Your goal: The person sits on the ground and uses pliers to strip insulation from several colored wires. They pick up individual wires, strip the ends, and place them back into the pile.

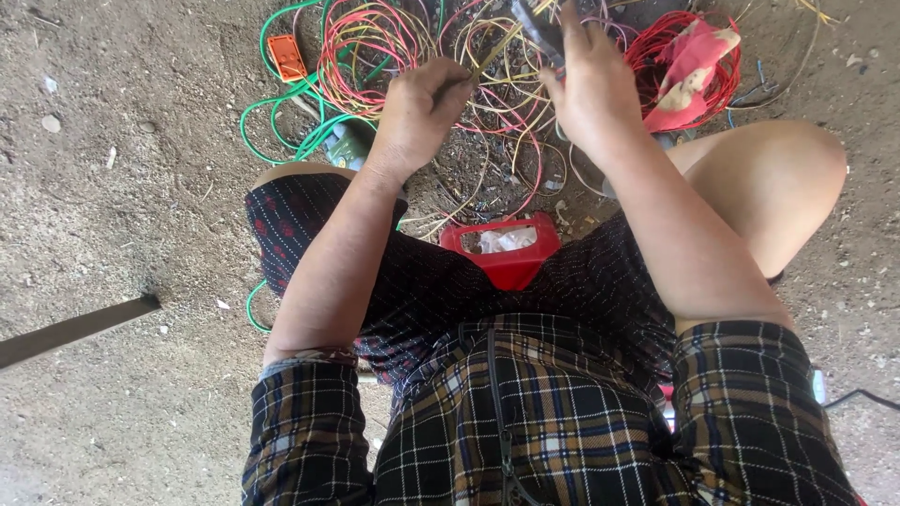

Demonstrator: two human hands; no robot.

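My left hand (419, 111) is closed around a thin yellow wire (497, 49) that runs up and right from its fingers. My right hand (586, 84) grips a dark tool (536, 23) near the top edge, at the far end of that wire; the tool's tip is partly cut off by the frame. Both hands hover over a tangled heap of red, pink, yellow and white wires (487, 112) lying on the dirt ground between my knees.
Green cable loops (281, 122) and a small orange block (286, 56) lie at the upper left. A red wire coil with a red rag (689, 61) is at the upper right. A red open container (506, 248) sits by my lap. A flat dark bar (75, 328) lies left.
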